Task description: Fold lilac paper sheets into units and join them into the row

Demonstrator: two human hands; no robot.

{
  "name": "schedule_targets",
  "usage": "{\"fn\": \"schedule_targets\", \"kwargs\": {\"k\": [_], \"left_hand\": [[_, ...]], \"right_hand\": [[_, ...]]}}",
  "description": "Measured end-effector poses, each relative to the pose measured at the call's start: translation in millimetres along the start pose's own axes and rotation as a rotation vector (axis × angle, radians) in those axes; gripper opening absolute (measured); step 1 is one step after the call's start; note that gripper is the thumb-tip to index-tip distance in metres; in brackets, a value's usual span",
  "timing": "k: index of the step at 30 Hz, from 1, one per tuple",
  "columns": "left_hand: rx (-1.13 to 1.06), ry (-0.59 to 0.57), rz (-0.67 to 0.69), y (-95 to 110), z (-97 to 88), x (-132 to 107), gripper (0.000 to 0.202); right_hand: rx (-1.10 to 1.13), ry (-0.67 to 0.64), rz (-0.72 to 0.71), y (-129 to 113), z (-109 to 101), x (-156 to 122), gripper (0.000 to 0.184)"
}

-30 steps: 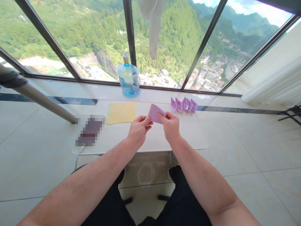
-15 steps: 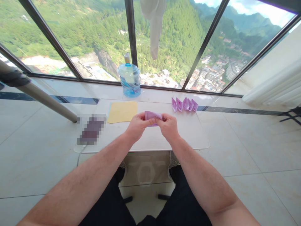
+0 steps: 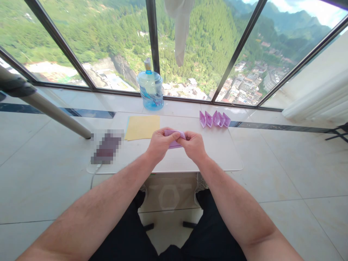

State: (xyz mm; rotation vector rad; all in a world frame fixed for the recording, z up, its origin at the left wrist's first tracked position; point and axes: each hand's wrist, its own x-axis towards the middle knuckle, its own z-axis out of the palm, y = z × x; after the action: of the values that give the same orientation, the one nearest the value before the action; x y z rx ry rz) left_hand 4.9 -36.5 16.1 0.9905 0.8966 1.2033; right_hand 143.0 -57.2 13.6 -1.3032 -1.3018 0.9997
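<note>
Both of my hands pinch a small folded piece of purple paper (image 3: 174, 139) just above the white table (image 3: 217, 152). My left hand (image 3: 160, 143) grips its left side with thumb and fingers closed. On the right side, my right hand (image 3: 193, 144) is closed the same way, thumb tips nearly touching. Most of the paper is hidden between the fingers. A row of finished purple folded paper shapes (image 3: 214, 119) stands at the table's far right edge.
A sheet of yellow paper (image 3: 143, 127) lies on the table's far left part. A blurred dark object (image 3: 107, 148) with a cable sits at the left edge. A blue water jug (image 3: 150, 88) stands on the window ledge. A grey pole (image 3: 46, 107) slants at left.
The purple paper was held up open a second ago. It has been lowered and folded down flatter, with both hands drawn closer together over it.
</note>
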Motion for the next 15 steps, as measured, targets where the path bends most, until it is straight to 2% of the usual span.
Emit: {"fn": "schedule_targets", "kwargs": {"k": [4,11,15], "left_hand": [[-0.008,0.075,0.009,-0.4,3.2,-2.6,0.026],[-0.125,0.09,-0.003,-3.1,2.2,2.0,0.024],[-0.174,-0.05,-0.034,-3.6,0.3,2.6,0.025]], "right_hand": [[-0.017,0.001,0.0,-1.1,1.9,-0.9,0.027],[0.04,0.01,0.037,-1.3,2.3,-2.1,0.023],[0.054,0.04,0.04,0.2,1.2,-1.4,0.022]]}}
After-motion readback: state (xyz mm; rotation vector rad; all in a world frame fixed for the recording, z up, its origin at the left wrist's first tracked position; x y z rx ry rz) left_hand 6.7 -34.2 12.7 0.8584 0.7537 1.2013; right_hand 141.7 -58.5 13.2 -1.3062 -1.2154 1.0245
